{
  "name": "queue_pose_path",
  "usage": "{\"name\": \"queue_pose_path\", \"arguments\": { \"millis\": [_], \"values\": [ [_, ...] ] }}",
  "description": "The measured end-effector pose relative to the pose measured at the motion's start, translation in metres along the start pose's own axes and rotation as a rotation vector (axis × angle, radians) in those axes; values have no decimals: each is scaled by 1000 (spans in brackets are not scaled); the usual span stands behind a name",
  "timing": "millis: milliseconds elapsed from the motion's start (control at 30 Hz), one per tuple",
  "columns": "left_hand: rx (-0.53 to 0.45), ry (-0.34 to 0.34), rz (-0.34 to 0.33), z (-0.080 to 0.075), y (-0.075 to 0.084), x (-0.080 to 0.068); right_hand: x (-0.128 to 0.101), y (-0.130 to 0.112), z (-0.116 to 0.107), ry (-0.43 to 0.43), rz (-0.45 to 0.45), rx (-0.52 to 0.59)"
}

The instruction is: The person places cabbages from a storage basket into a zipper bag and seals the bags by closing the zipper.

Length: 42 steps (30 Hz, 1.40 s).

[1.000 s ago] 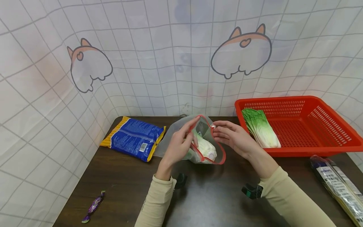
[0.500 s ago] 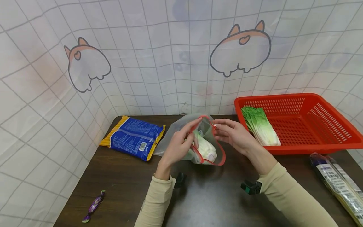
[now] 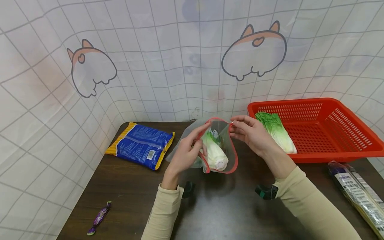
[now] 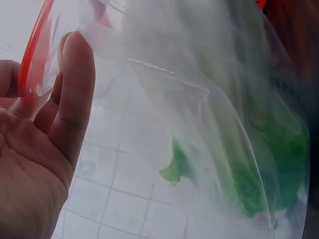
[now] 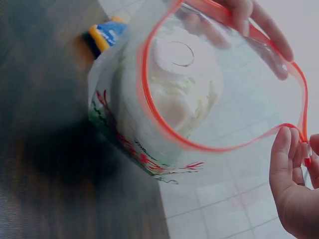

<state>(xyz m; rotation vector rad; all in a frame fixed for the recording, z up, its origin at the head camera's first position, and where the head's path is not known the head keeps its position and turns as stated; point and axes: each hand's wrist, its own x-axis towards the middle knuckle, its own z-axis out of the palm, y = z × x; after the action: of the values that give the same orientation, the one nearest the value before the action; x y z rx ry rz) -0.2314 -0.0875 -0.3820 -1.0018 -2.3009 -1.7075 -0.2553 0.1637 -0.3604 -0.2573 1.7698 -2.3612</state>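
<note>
Held above the middle of the bench [image 3: 126,200]: a clear zip bag [image 3: 219,146] with a red seal rim, a napa cabbage [image 3: 214,154] inside stem-end toward the mouth, the left hand [image 3: 187,151] with its grip curled on the near-left rim and the right hand [image 3: 250,135] pinching the far-right corner of the seal. Best done, judging from this, by drawing both corners apart until the red strips meet flat above the stem, then pressing along from one end. No legible writing: only blurred print on the bag's side, the blue snack packet [image 3: 142,145] and the long packet [image 3: 357,193]; a second cabbage [image 3: 274,131] in the red basket [image 3: 330,133].
</note>
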Motion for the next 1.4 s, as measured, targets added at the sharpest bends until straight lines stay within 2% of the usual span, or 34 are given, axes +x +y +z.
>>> {"name": "queue_pose_path", "arguments": {
  "millis": [267,433,567,700,867,1033,1167,1267,1400],
  "values": [
    [30,78,17,-5,2,-1,7,-19,8,-30,-118,41],
    [32,109,8,-8,21,-2,11,-28,16,-41,-182,60],
    [-29,110,-12,-10,31,-3,13,-36,22,-62,-224,102],
    [-84,120,-44,-14,24,-4,15,-42,26,-94,-264,143],
    [-107,133,-38,-19,3,-3,17,-50,28,-111,-311,169],
    [-101,93,-45,-22,-4,-5,18,-56,30,-65,-351,207],
    [-88,39,-127,-22,-4,-8,19,-58,31,-27,-378,255],
    [-48,-40,-183,-21,-4,-9,20,-58,32,-21,-397,277],
    [74,-185,-199,-19,-5,-10,21,-57,32,-36,-417,280]
  ]
}}
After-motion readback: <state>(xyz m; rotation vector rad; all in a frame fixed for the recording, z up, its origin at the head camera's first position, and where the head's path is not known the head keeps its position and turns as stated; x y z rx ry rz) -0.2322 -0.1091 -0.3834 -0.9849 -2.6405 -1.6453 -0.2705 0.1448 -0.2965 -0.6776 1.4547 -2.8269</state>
